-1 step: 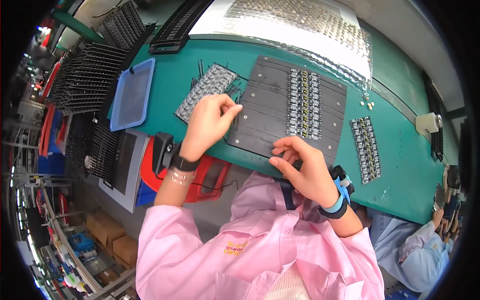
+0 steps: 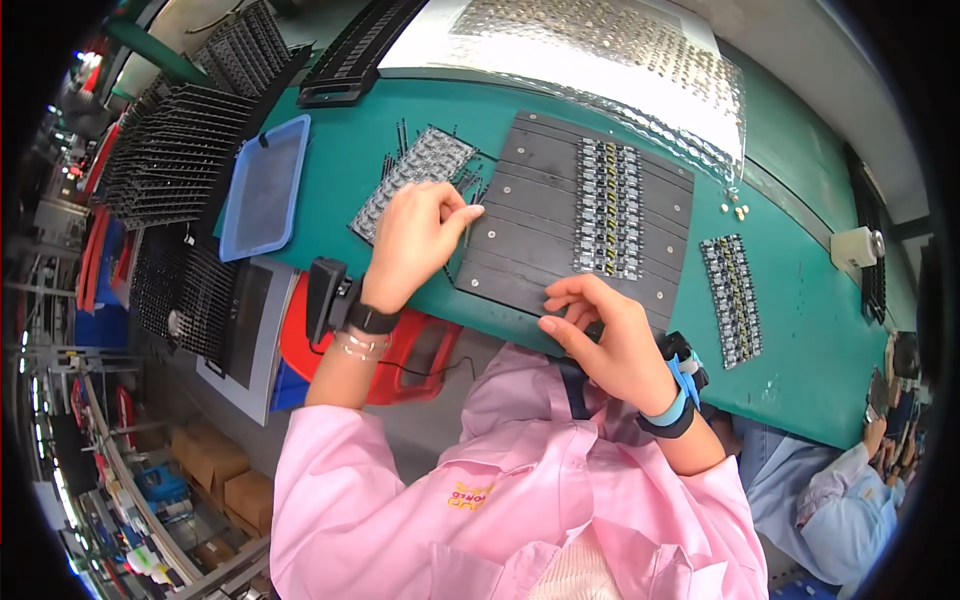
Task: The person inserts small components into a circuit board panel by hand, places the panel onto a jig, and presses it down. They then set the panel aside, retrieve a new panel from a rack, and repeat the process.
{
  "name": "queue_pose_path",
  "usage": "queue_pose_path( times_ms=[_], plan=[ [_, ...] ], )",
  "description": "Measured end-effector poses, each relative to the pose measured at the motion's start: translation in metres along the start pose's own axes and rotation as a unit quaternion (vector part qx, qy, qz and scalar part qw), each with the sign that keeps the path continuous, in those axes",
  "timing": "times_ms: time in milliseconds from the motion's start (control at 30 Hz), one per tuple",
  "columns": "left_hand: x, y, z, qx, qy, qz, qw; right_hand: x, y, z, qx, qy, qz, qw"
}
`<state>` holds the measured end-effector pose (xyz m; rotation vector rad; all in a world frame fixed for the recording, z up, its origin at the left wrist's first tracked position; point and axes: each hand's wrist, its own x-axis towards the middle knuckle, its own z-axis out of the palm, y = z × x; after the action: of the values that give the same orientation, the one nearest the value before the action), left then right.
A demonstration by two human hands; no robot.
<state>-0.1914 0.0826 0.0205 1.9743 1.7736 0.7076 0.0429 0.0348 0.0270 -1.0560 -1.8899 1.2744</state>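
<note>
My left hand [image 2: 420, 232] is at the left edge of a black grooved plate [image 2: 520, 235], thumb and forefinger pinched together; what they hold, if anything, is too small to make out. Thin black strips [image 2: 470, 183] lie just beyond those fingers. Partly behind the hand is a panel of grey circuit boards [image 2: 430, 160]. On the plate's right half stands a long panel of small boards with yellow parts [image 2: 610, 205]. Over the plate's near edge hovers my right hand [image 2: 610, 345], its fingers loosely curled, thumb apart and nothing between them.
A similar board panel [image 2: 732, 300] lies on the green tabletop [image 2: 800, 340] to the right, near small pale pieces [image 2: 738, 210]. A blue tray [image 2: 265, 190] and black racks [image 2: 175, 150] stand left. Bubble wrap [image 2: 600, 50] covers the back. A co-worker's blue sleeve [image 2: 850, 510] is lower right.
My left hand has shifted very slightly up and to the left, still pinched. The right hand and the boards look unmoved.
</note>
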Motion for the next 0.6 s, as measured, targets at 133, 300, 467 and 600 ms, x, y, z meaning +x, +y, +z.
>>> queue_pose_path(
  times_ms=[133,300,467,600],
  plan=[
    [0.016,-0.02,-0.01,0.245,0.186,0.054,0.95,-0.006,-0.002,-0.007,0.047,-0.003,0.043,0.998],
    [0.02,-0.045,-0.029,0.263,0.097,-0.079,0.957,-0.012,0.007,-0.023,0.021,0.024,0.074,0.997],
    [0.027,-0.03,-0.037,0.254,0.069,-0.107,0.959,0.025,0.019,-0.04,-0.364,0.244,-0.035,0.898],
    [0.026,-0.03,-0.039,0.244,0.098,-0.009,0.965,0.043,0.021,-0.018,-0.443,0.241,0.035,0.863]
  ],
)
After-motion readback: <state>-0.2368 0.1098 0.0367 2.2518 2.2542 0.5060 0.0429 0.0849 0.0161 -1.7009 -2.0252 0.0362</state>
